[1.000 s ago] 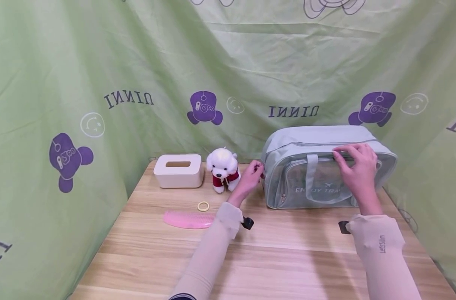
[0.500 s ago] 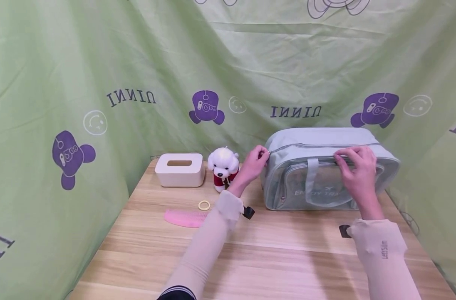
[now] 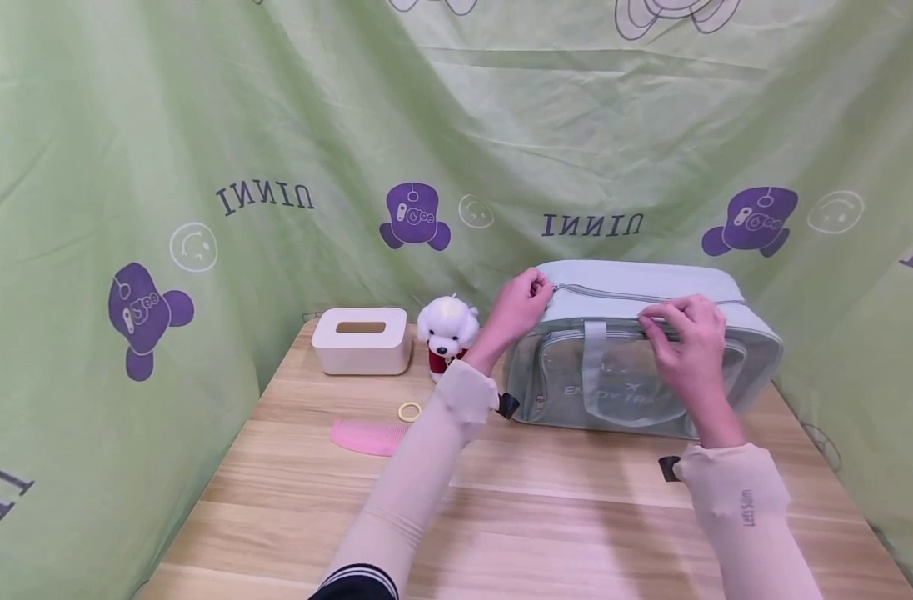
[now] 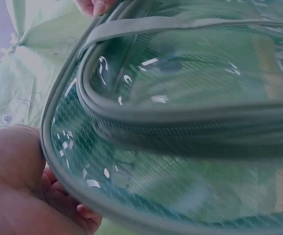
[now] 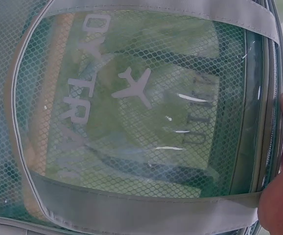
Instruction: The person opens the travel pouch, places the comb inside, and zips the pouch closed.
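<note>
A pale grey-green travel bag (image 3: 636, 275) with a clear mesh front stands on the table, its lettered pocket and strap handle (image 3: 593, 367) facing me. At its top left corner my left hand (image 3: 522, 302) pinches the zipper pull, which the fingers mostly hide. From there the zipper (image 3: 614, 294) runs right along the bag's top. My right hand (image 3: 689, 342) grips the front top edge between thumb and fingers, right of the handle's left strap. In the left wrist view the left hand (image 4: 14, 181) is beside the bag's rounded corner.
Left of the bag sits a white plush dog (image 3: 446, 325) in a red garment, partly behind my left arm. A white tissue box (image 3: 361, 354) stands farther left. A yellow ring (image 3: 409, 412) and a pink comb (image 3: 365, 437) lie nearer. A green curtain (image 3: 336, 108) hangs behind the wooden table (image 3: 276, 500).
My left hand has risen from the bag's left side to its top left corner. The bag has shifted slightly left and toward me, with my right hand moving along on its edge.
</note>
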Demonstrator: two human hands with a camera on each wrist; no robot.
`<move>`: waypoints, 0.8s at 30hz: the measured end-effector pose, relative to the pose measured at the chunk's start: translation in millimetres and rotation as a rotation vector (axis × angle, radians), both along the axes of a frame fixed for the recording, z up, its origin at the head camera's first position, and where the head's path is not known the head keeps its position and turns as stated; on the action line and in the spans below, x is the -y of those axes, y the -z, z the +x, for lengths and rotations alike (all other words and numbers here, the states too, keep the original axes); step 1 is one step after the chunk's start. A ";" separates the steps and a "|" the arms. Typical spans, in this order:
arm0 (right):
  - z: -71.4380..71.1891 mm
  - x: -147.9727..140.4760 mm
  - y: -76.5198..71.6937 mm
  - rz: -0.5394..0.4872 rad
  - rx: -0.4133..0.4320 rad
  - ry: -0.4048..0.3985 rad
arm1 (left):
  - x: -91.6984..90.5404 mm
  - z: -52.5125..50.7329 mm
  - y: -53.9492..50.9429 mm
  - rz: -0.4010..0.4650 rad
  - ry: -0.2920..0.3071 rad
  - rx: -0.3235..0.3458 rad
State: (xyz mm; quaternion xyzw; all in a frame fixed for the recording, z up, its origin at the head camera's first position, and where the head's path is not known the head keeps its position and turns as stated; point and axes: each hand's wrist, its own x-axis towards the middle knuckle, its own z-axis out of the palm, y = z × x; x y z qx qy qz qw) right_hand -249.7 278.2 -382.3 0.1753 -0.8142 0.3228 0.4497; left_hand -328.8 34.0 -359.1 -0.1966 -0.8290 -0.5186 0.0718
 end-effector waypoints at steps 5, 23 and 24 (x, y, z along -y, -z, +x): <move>0.8 4.8 0.9 -0.007 -0.007 0.001 | -4.6 2.9 -11.2 -0.065 -0.028 -0.025; -0.3 10.4 -0.3 -0.034 -0.016 -0.029 | -13.8 -1.4 -19.1 -0.218 -0.127 -0.140; -0.5 10.0 0.2 -0.034 -0.017 -0.027 | -15.1 -0.8 -19.7 -0.244 -0.131 -0.153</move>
